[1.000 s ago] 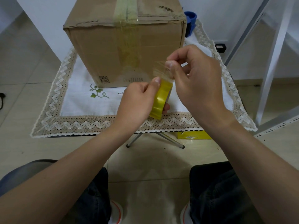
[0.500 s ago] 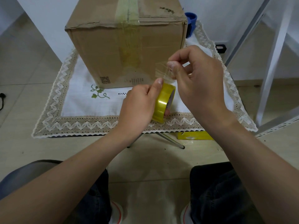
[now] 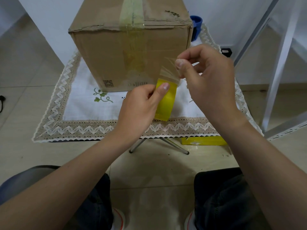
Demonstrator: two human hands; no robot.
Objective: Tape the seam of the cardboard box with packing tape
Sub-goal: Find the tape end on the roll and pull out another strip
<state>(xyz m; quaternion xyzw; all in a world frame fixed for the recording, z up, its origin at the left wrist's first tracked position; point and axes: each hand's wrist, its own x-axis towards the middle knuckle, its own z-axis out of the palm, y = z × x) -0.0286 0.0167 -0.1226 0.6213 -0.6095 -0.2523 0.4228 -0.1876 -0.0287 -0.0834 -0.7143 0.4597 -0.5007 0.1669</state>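
A brown cardboard box (image 3: 106, 52) stands on a small table, with a yellowish strip of tape (image 3: 132, 12) along its top seam and down its front face. In front of the box my left hand (image 3: 139, 105) grips a yellow roll of packing tape (image 3: 167, 103), thumb pressed on its outer face. My right hand (image 3: 209, 80) pinches the clear loose tape end (image 3: 169, 70) between thumb and fingers, a short way above the roll. Both hands hover over the table's near right part, apart from the box.
A white cloth with a lace border (image 3: 99, 128) covers the table. A blue object (image 3: 196, 25) sits behind the box's right corner. On the floor under the table lie a yellow packet (image 3: 204, 141) and the table's metal legs (image 3: 176, 146). A white metal frame (image 3: 275, 80) stands at the right.
The left hand has turned the roll so its broad yellow face points at me. The right hand has pulled the tape end slightly farther from the roll.
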